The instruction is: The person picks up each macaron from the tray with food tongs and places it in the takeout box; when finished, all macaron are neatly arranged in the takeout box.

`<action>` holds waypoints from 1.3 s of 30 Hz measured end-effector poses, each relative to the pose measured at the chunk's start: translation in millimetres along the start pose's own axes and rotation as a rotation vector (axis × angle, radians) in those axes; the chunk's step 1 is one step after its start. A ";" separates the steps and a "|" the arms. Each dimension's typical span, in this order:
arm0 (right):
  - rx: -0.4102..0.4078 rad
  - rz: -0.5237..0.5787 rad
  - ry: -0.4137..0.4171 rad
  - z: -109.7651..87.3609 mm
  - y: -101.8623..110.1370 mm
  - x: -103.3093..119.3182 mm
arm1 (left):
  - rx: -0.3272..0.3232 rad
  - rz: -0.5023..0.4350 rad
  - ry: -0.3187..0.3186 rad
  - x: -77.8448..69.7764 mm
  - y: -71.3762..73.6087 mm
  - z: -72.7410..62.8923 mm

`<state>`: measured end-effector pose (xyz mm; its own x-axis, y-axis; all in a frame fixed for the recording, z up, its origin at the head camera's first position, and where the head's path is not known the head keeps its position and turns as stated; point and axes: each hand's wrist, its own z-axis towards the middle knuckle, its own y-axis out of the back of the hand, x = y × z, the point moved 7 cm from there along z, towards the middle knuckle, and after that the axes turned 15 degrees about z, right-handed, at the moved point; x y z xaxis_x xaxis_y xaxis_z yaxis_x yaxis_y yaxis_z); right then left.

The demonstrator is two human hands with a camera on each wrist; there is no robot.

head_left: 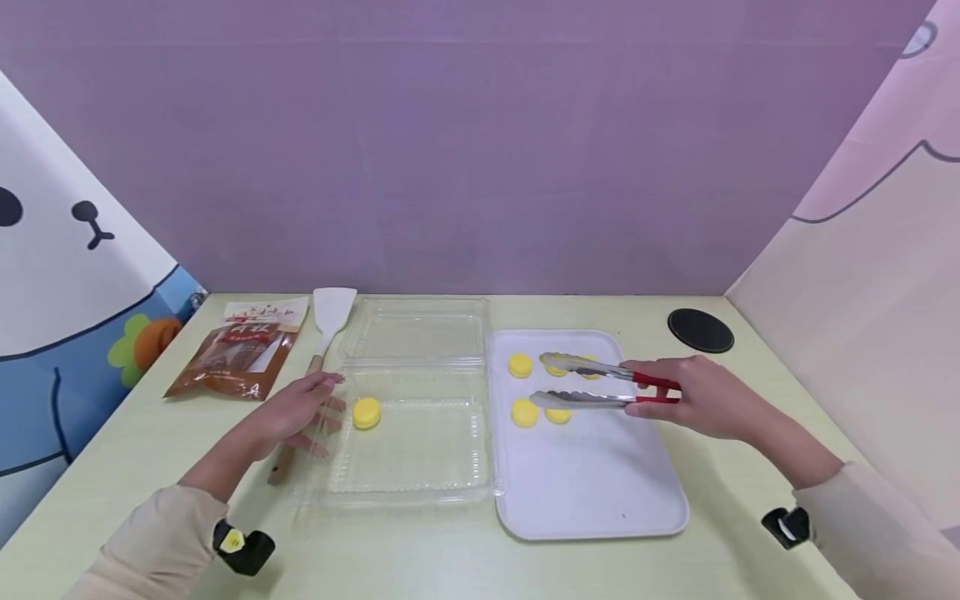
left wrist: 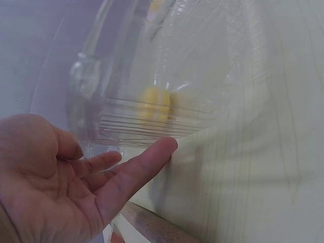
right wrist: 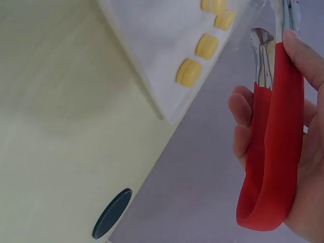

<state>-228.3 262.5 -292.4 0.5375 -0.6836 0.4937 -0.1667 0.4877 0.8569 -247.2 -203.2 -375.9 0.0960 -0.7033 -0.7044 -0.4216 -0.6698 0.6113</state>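
Note:
My right hand point(head_left: 708, 396) grips red-handled metal tongs point(head_left: 600, 400), whose tips are spread over a white tray point(head_left: 592, 483). On that tray lie several yellow macarons point(head_left: 524, 412), some partly hidden behind the tongs. To its left, a clear plastic clamshell box point(head_left: 408, 450) stands with its lid folded back. One yellow macaron point(head_left: 366, 413) sits inside the box at its left side. My left hand point(head_left: 296, 414) is at the box's left wall with fingers extended; the left wrist view shows its fingers point(left wrist: 136, 172) beside the ribbed wall. Whether they touch it I cannot tell.
A white spatula point(head_left: 332, 310) with a wooden handle lies left of the box, partly under my left hand. Beyond it is a brown food packet point(head_left: 243, 354). A black round disc point(head_left: 701, 331) lies at the back right. A purple wall point(head_left: 465, 167) borders the table's back.

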 end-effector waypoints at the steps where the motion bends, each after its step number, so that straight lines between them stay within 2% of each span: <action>1: -0.001 0.007 -0.003 -2.1 -0.7 -2.8 | 0.000 -0.001 -0.001 0.1 0.0 0.0; 14: -0.003 0.027 -0.058 -20.4 -11.4 -26.8 | -0.011 0.017 0.000 -1.2 0.8 -2.2; 24: -0.001 0.033 -0.103 -22.6 -18.5 -33.4 | -0.014 0.033 0.010 -1.1 0.5 -2.0; 31: -0.008 0.056 -0.126 -23.6 -24.5 -35.9 | -0.013 0.012 0.005 -0.5 -0.3 -2.5; 39: -0.027 0.064 -0.124 -23.9 -26.9 -33.7 | -0.015 0.011 0.006 -0.3 -1.1 -1.0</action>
<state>-222.2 285.4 -335.7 0.4200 -0.7119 0.5628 -0.1744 0.5452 0.8199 -245.9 -202.4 -376.0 0.0966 -0.7123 -0.6952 -0.4088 -0.6653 0.6248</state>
